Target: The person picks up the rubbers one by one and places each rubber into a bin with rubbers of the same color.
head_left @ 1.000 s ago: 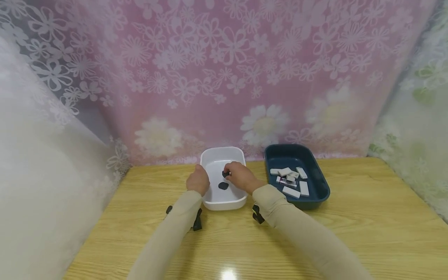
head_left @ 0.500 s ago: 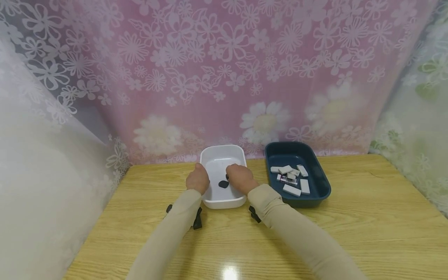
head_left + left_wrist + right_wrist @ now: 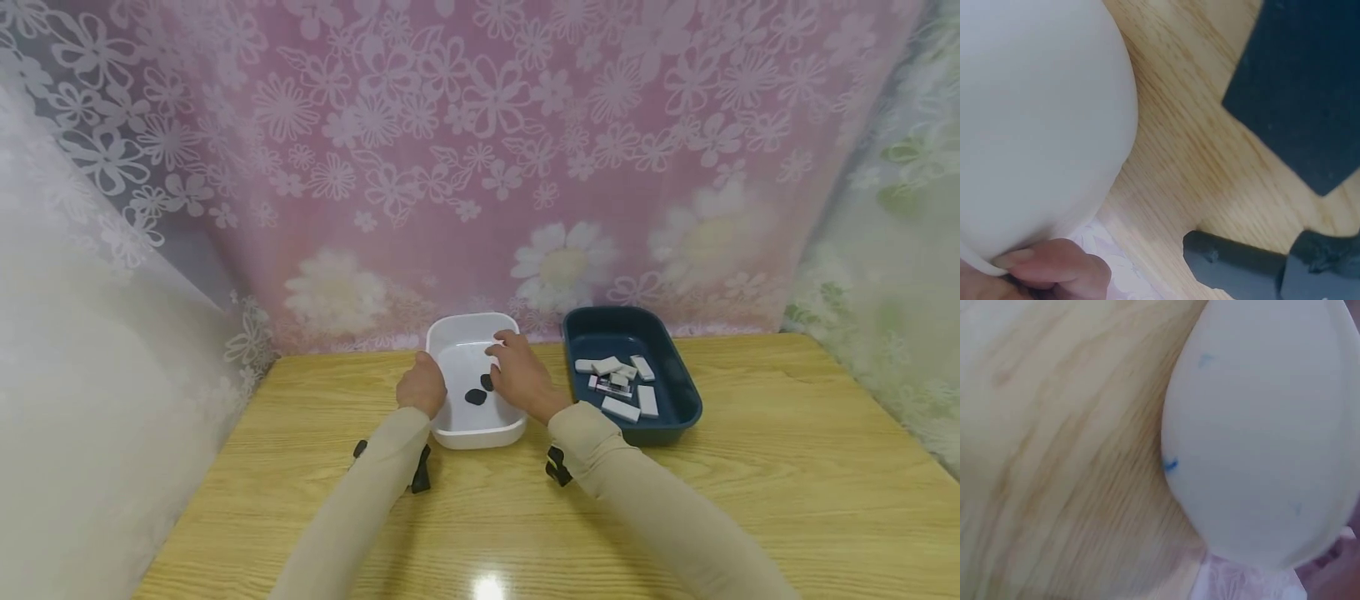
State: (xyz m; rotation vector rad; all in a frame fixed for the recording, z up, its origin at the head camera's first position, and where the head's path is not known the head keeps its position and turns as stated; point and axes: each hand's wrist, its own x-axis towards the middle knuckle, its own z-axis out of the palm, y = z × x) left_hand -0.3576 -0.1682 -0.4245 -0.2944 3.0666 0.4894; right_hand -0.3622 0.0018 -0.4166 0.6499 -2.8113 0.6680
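A white plastic basin (image 3: 480, 439) stands on the table in the head view. My left hand (image 3: 422, 386) grips its left rim; in the left wrist view, curled fingers (image 3: 1060, 269) hold the basin's edge. Inside lie two black pebble-like pieces, one (image 3: 476, 397) nearer the front and the other (image 3: 487, 382) partly hidden by my right hand (image 3: 522, 377). That hand hovers over the basin's right side, fingers loosely spread, with nothing seen between them. Only the basin's outer wall (image 3: 1260, 437), with small blue marks, fills much of the right wrist view.
To the right stands a dark blue basin (image 3: 681, 375) with several white eraser-like blocks (image 3: 621, 408) in it. Both basins are near the back edge of the wooden table (image 3: 480, 517). A pink floral curtain (image 3: 450, 208) hangs behind.
My right hand has set the black piece down in the white basin, let go of it and spread its fingers. The left hand keeps its grip on the rim.
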